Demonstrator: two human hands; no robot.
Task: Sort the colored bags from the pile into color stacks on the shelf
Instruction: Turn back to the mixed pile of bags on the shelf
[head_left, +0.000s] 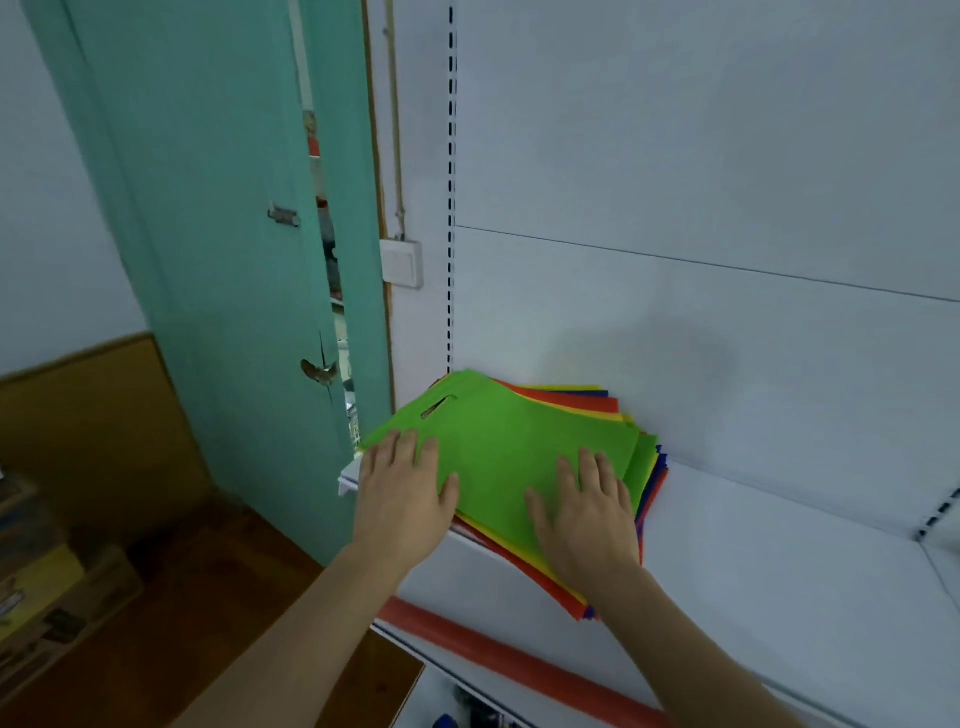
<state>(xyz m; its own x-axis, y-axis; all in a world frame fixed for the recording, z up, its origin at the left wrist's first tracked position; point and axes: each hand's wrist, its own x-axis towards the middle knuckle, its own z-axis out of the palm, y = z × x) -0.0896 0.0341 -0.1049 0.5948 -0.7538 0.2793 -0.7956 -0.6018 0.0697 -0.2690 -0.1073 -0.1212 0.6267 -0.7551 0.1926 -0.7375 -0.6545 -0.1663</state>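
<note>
A pile of flat colored bags lies at the left end of the white shelf (753, 571). A green bag (509, 441) with a cut-out handle slot is on top. Yellow, red and blue bag edges (582, 399) fan out beneath it. My left hand (402, 491) rests flat on the green bag's near left corner, fingers straight. On the bag's near right part lies my right hand (584, 512), also flat with its fingers spread. Neither hand grips anything.
The shelf runs to the right of the pile, with a red strip (519, 660) along its front edge. A white back panel with a slotted upright (451, 208) stands behind. To the left are a teal door (218, 234) and a wooden board (93, 426).
</note>
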